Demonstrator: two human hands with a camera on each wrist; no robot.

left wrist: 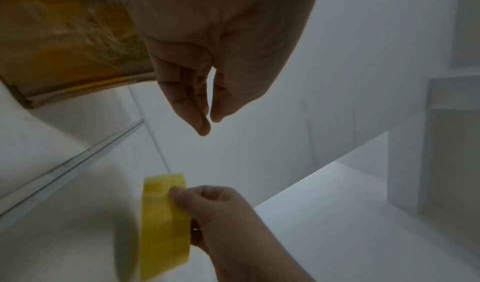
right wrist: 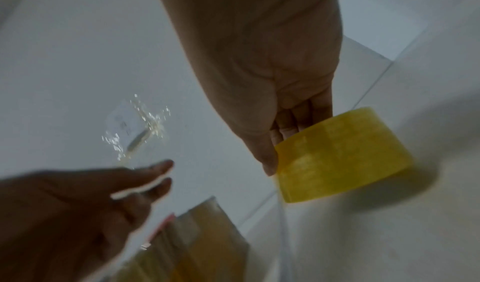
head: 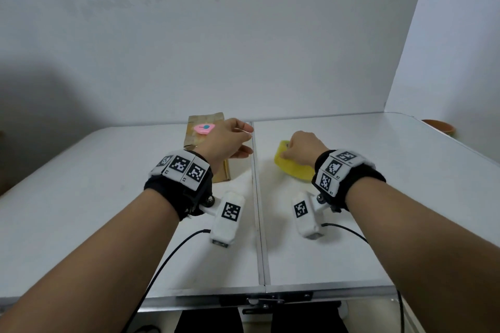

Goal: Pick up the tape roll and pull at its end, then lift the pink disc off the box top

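On a white folding table (head: pixel 108 184), my right hand (head: pixel 304 149) grips a yellow tape roll (head: pixel 293 167) that stands on edge just right of the centre seam. The thumb lies on the roll's outside and the fingers reach into its core (right wrist: pixel 342 155). My left hand (head: pixel 238 140) hovers with loosely straight fingers over a flat brown cardboard box (head: pixel 220 170) left of the seam and holds nothing I can make out. A pink plastic piece (head: pixel 204 129) with a blue dot lies on the box's far end. The left wrist view shows the roll (left wrist: pixel 163 220) and the box (left wrist: pixel 64 40).
A metal seam (head: pixel 257 197) splits the table down the middle. An orange bowl (head: pixel 439 127) sits past the table's far right edge. White walls close the back and right. A glinting clear patch (right wrist: pixel 135 126) shows in the right wrist view. Cables trail from both wrist cameras.
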